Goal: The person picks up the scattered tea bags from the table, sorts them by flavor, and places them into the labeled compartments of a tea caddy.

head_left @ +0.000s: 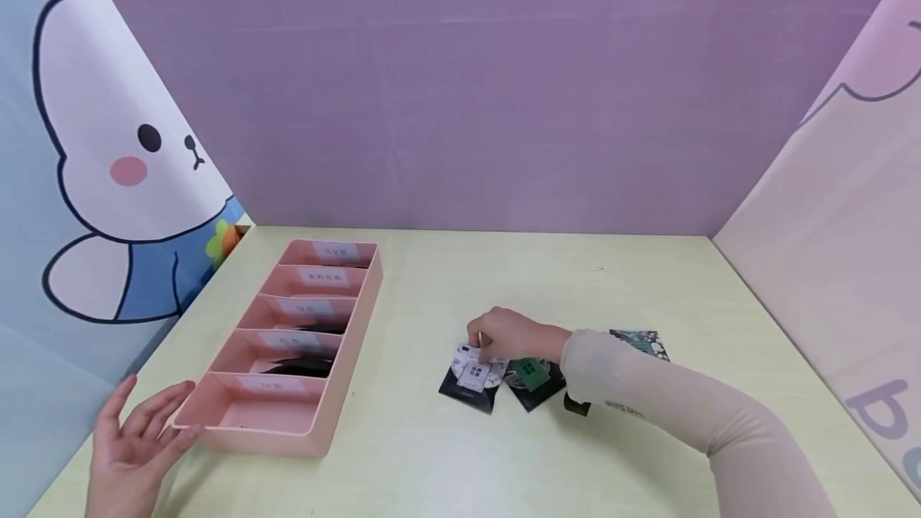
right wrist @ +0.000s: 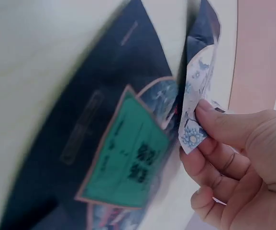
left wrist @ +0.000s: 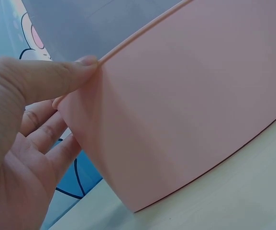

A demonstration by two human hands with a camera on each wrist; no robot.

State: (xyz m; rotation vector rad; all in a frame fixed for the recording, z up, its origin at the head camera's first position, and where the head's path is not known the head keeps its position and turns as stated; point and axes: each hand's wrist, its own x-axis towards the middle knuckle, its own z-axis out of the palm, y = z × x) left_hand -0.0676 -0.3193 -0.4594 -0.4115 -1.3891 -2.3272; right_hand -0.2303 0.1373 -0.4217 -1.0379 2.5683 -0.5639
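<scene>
In the head view my left hand (head_left: 140, 442) is at the near left corner of a long pink divided box (head_left: 334, 390). Its thumb (left wrist: 61, 79) lies along the corner rim in the left wrist view, with the fingers behind the corner, so the hand holds the box there. My right hand (right wrist: 243, 158) pinches the top edge of a black sachet with a white, blue-flowered label (right wrist: 197, 86). Right beside it lies a black sachet with a green label (right wrist: 128, 153). The head view shows the pinched sachet (head_left: 469, 390) close above or on the table.
Another patterned sachet (head_left: 639, 342) and a small black corner of a packet (head_left: 576, 406) show around the right forearm. Dark packets (head_left: 302, 364) lie in some of the box's labelled compartments. A purple panel (head_left: 468, 86) stands behind the table (head_left: 446, 470), with printed side panels.
</scene>
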